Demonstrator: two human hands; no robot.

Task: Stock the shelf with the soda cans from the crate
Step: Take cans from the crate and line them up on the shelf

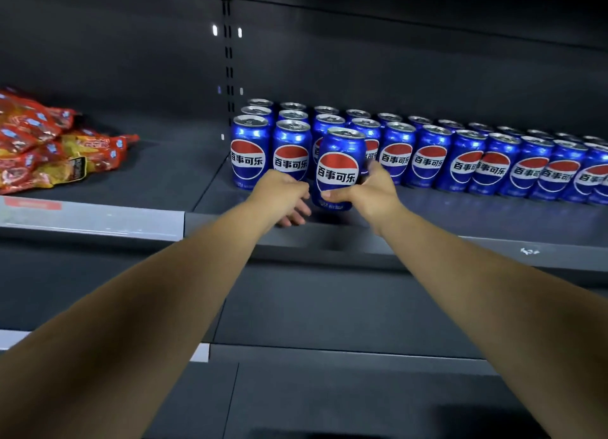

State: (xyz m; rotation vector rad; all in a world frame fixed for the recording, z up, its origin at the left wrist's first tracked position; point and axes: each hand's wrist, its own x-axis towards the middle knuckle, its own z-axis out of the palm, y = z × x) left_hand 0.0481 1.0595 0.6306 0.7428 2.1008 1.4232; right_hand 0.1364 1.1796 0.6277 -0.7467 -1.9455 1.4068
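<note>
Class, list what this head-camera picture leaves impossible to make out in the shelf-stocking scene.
Crate: outside the head view altogether.
Row of blue metal soda cans: cut off by the right edge, uncountable.
Rear cans: labels hidden by front cans.
Red plastic snack packets: cut by left edge, print blurred.
Right hand: grip fingers mostly behind the held blue can.
Left hand: contact with that can unclear.

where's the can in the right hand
Head view, centre: the blue Pepsi can, gripped by the right hand, is near the shelf front, in front of the front row of cans.
</note>
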